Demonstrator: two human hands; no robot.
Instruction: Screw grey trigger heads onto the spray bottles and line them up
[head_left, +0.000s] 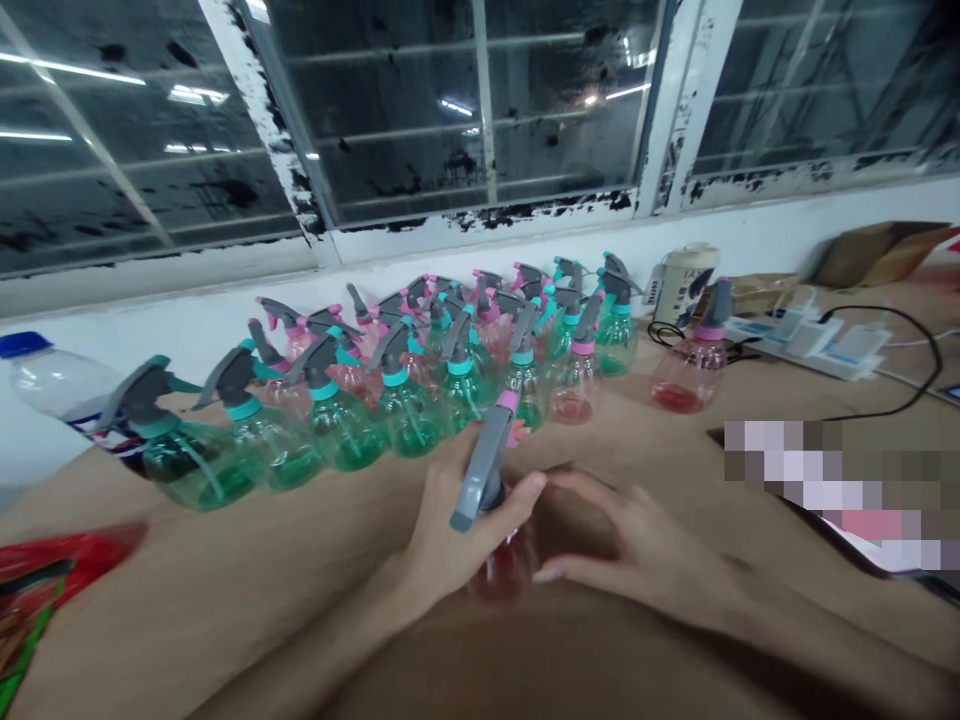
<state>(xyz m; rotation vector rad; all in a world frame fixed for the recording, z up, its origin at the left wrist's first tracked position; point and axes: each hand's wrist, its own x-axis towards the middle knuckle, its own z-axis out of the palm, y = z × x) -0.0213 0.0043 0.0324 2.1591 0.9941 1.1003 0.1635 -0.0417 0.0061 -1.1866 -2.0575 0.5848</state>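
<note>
A pink spray bottle (pixel 504 570) with a grey trigger head (pixel 484 465) stands on the brown table (pixel 225 610) between my hands. My left hand (pixel 457 520) is wrapped round its neck, just below the trigger head. My right hand (pixel 637 550) is cupped against the bottle's right side, fingers curled on it. Behind them stand several green and pink spray bottles (pixel 405 380) in rows. One more pink spray bottle (pixel 694 355) stands apart at the right.
A clear water bottle with a blue cap (pixel 52 380) lies at the far left. A red bag (pixel 52 570) sits at the left edge. A white cup (pixel 686 275), a power strip (pixel 814 340) with a black cable and cardboard (pixel 877 250) are back right.
</note>
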